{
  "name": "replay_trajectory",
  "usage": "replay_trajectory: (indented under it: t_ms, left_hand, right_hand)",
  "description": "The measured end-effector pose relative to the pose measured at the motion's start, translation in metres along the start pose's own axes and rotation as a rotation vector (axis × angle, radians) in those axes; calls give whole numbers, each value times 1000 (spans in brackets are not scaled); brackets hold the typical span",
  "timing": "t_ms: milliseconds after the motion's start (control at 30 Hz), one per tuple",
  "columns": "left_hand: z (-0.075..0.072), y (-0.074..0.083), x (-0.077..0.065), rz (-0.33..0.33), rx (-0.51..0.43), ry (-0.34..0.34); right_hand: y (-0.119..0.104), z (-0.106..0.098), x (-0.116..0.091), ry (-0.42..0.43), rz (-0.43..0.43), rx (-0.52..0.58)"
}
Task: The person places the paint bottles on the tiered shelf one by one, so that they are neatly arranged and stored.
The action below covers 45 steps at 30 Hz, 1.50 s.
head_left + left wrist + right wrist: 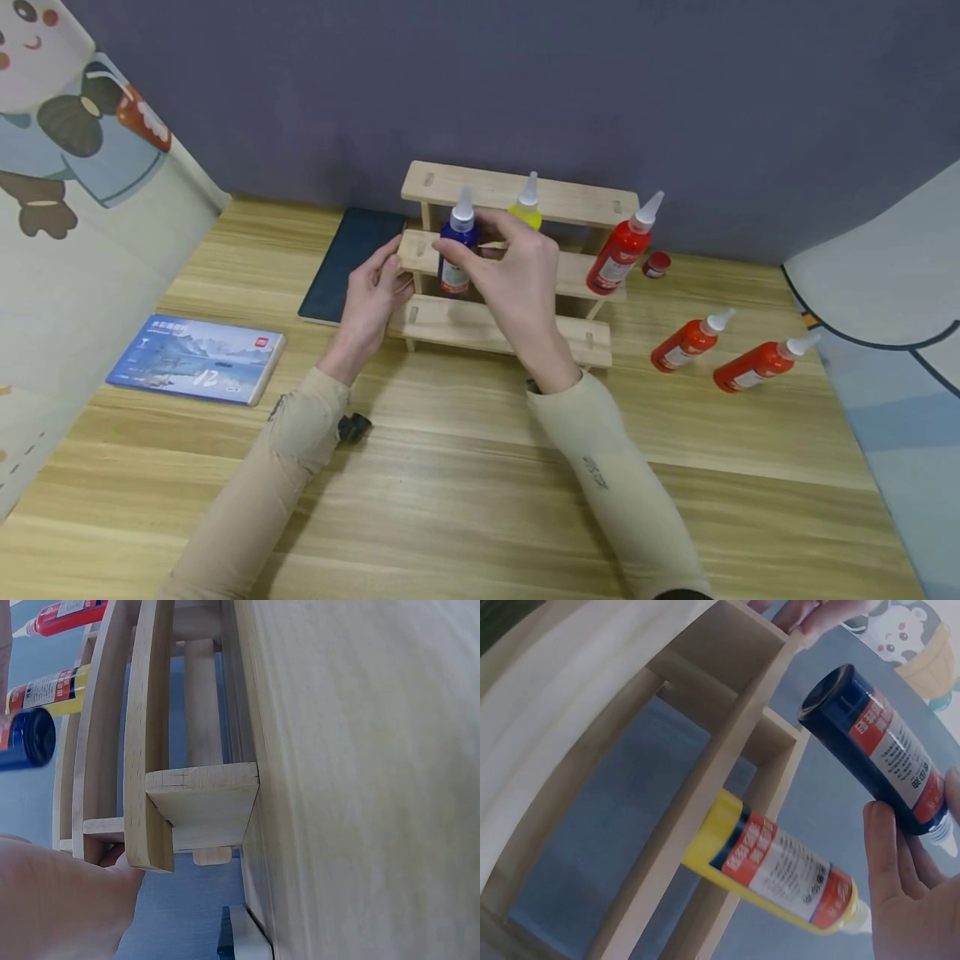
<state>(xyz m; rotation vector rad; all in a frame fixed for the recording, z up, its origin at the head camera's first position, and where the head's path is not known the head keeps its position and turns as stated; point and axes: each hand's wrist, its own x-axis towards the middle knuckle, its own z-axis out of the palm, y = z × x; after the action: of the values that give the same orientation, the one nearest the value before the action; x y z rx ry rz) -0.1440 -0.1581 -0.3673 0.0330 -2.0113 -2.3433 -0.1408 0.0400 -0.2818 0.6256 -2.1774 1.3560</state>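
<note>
My right hand (pixel 521 271) pinches a blue squeeze bottle (pixel 456 271) with a pointed nozzle between thumb and fingers, near its top. The bottle is upright at the left end of a three-step wooden rack (pixel 502 323). In the right wrist view the base of the blue bottle (pixel 889 754) hangs free of the wood. My left hand (pixel 372 292) holds the left end of the rack's middle step. A yellow squeeze bottle (pixel 772 874) stands on the middle step, partly hidden behind my right hand in the head view. A red squeeze bottle (pixel 618 257) stands at that step's right end.
Two more red bottles, one nearer (pixel 684 346) and one farther right (pixel 753 367), are on the table right of the rack. A small red jar (pixel 657 265) sits behind them. Left lie a dark flat book (pixel 341 267), a blue box (pixel 198 358) and a small black object (pixel 354 428).
</note>
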Motion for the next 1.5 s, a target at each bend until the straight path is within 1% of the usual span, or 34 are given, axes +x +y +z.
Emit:
replay_trajectory:
  t_ms: [200,367,533,633,800,1033,1167,1333,1500]
  left_hand:
    - [1,1,1,-8,-10,8]
    - [1,4,1,-12,-3,17]
    - [1,5,1,-20,2,25]
    - [1,5,1,-21,7,27]
    - [-1,5,1,-23,26,32]
    - [-1,3,0,-30,20,29]
    - [-1,3,-1,-26,8,25]
    - [0,2,-1,-20,21,23]
    - [0,3,-1,-29,13,25]
  right_hand:
    - [2,14,7,-4,-60,-34]
    - [0,22,14,-16,-60,-61]
    - [0,30,20,-5,-67,-67]
    - [0,34,21,-13,-73,-104]
    - [1,43,24,-45,-52,-161]
    - [3,50,27,-55,-33,-197]
    - [5,52,28,-53,-22,-201]
    - [7,53,30,-60,-18,-202]
    - [9,54,31,-59,-20,-202]
